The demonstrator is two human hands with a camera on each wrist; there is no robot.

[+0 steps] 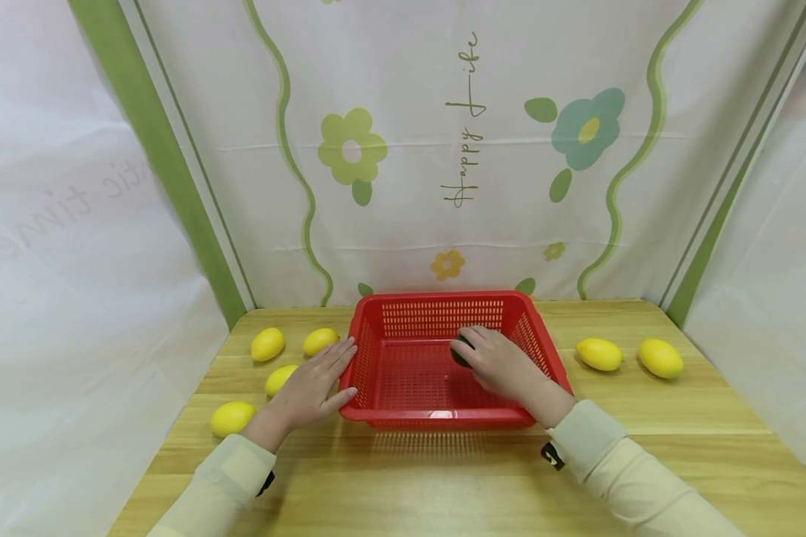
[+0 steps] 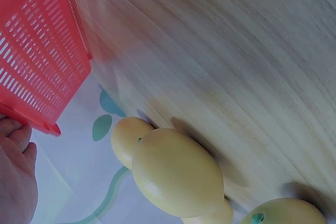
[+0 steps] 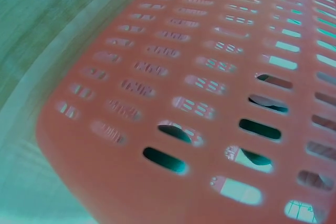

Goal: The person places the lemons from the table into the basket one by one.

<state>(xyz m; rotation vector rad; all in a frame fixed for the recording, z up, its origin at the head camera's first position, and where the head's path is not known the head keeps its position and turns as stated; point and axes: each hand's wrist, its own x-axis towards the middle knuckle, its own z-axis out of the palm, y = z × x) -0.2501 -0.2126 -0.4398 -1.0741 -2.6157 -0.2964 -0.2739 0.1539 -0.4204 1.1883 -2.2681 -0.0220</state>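
Observation:
A red slotted plastic basket (image 1: 403, 414) stands on the wooden table. Inside it, toward the right, my right hand (image 1: 504, 364) grips a dark green round fruit (image 1: 461, 350), mostly covered by the fingers. Bits of that dark green fruit (image 3: 261, 129) show through the slots of the basket wall (image 3: 173, 182) in the right wrist view. My left hand (image 1: 312, 384) rests on the basket's left rim with its fingers extended; the left wrist view has the fingers (image 2: 20, 137) right at the rim.
Several yellow lemons lie left of the basket, among them a front one (image 1: 233, 419) near the left wrist and a back one (image 1: 267, 344). To the right lie two more, a nearer lemon (image 1: 598, 354) and a farther lemon (image 1: 660, 358). A flowered curtain (image 1: 403, 224) hangs behind the table.

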